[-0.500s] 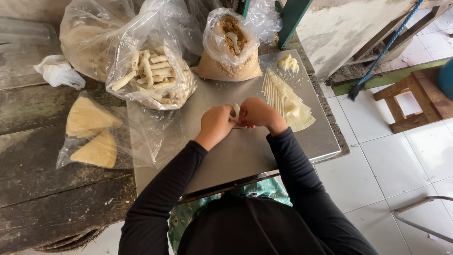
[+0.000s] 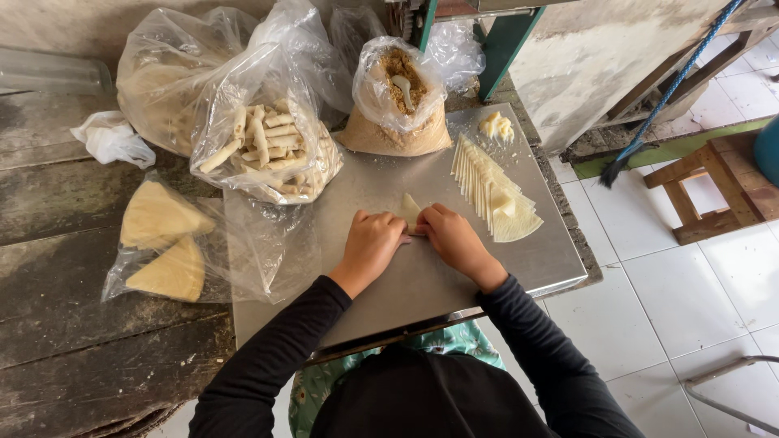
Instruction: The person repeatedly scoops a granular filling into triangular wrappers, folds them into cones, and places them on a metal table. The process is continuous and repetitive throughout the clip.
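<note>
Your left hand (image 2: pixel 372 243) and right hand (image 2: pixel 456 242) lie knuckles up on the steel tray (image 2: pixel 389 284), fingers curled inward and meeting over a pale wrapper (image 2: pixel 410 211). Both hands pinch and press its near edge, so the grip is narrow and closed on the wrapper; its far corner pokes out beyond your fingertips. Both arms in black sleeves reach forward from your body, elbows apart, wrists angled toward each other.

Just to the right of your right hand, a fanned stack (image 2: pixel 491 191) of triangular wrappers lies on the tray, and beyond it sits a small lump of filling (image 2: pixel 497 126). At the tray's far edge an open bag (image 2: pixel 398 97) holds brown crumbs with a spoon stuck in. To its left, a clear bag (image 2: pixel 268 146) holds finished pale rolls. On the wooden table (image 2: pixel 65 203) to the left, another clear bag (image 2: pixel 162 243) holds two stacks of folded wrappers.
</note>
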